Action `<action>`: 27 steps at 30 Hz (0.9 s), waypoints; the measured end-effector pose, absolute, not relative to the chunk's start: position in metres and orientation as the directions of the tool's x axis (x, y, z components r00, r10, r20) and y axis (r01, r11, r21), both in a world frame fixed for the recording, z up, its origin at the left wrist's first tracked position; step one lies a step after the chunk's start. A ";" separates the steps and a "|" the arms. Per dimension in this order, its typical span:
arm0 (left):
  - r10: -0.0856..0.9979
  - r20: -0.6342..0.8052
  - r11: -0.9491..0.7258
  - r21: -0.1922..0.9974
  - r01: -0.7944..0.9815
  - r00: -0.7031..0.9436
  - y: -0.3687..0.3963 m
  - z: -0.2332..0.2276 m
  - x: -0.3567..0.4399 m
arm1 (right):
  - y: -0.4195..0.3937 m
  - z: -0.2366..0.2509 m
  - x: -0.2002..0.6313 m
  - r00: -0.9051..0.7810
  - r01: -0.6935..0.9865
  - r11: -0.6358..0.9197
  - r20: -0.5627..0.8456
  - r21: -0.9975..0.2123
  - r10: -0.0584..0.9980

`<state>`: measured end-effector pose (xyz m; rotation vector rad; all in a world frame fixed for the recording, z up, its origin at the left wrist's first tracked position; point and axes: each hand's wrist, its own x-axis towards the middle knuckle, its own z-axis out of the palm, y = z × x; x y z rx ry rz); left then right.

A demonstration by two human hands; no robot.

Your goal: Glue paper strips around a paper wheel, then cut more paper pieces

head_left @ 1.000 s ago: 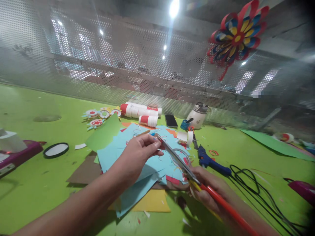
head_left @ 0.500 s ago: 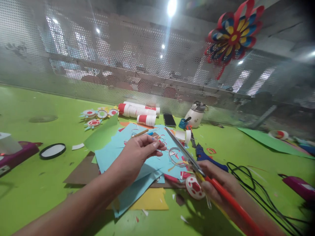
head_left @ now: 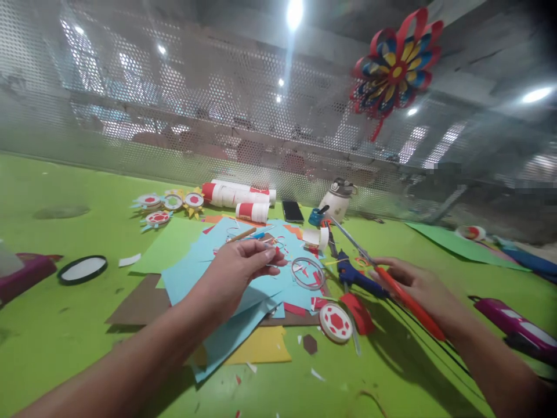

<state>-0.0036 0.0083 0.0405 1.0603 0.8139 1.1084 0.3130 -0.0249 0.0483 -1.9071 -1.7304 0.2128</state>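
While in the right hand point(head_left: 411, 281), scissors point(head_left: 391, 284) aslant, blades point(head_left: 353, 240) forward-left.

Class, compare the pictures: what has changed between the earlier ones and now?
The right hand, still holding the scissors, has moved right, away from the left hand. A red-patterned disc, not seen at first, now shows fully. The left hand stays above the blue paper; phone and paper cups lie as before.

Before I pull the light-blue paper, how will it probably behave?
The light-blue paper will probably bend easily, as its sheets look thin. They overlap, so they may slide apart. The brown stick lying on top might roll, since it looks slim.
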 end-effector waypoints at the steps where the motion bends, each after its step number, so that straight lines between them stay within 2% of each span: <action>1: 0.963 -0.013 0.095 0.951 -0.293 0.268 0.009 0.040 -0.004 | -0.022 0.047 0.317 0.169 0.872 -0.041 0.222 -0.488 0.960; 3: 0.964 -0.020 0.100 0.952 -0.289 0.267 0.010 0.040 -0.004 | -0.015 0.044 0.326 0.186 0.869 -0.087 0.160 -0.486 0.969; 8: 0.963 -0.026 0.106 0.952 -0.288 0.269 0.010 0.039 -0.004 | 0.013 0.036 0.356 0.279 0.875 -0.202 0.119 -0.439 0.953; 15: 0.966 -0.032 0.108 0.951 -0.288 0.257 0.008 0.041 -0.004 | 0.059 0.026 0.385 0.372 0.910 -0.355 0.043 -0.213 0.927; 20: 0.969 -0.020 0.092 0.955 -0.283 0.245 0.008 0.041 -0.003 | 0.078 0.016 0.389 0.341 0.936 -0.339 0.002 -0.098 0.940; 27: 0.967 -0.029 0.104 0.953 -0.285 0.254 0.007 0.042 -0.005 | 0.083 0.010 0.394 0.294 0.955 -0.296 -0.041 -0.030 0.955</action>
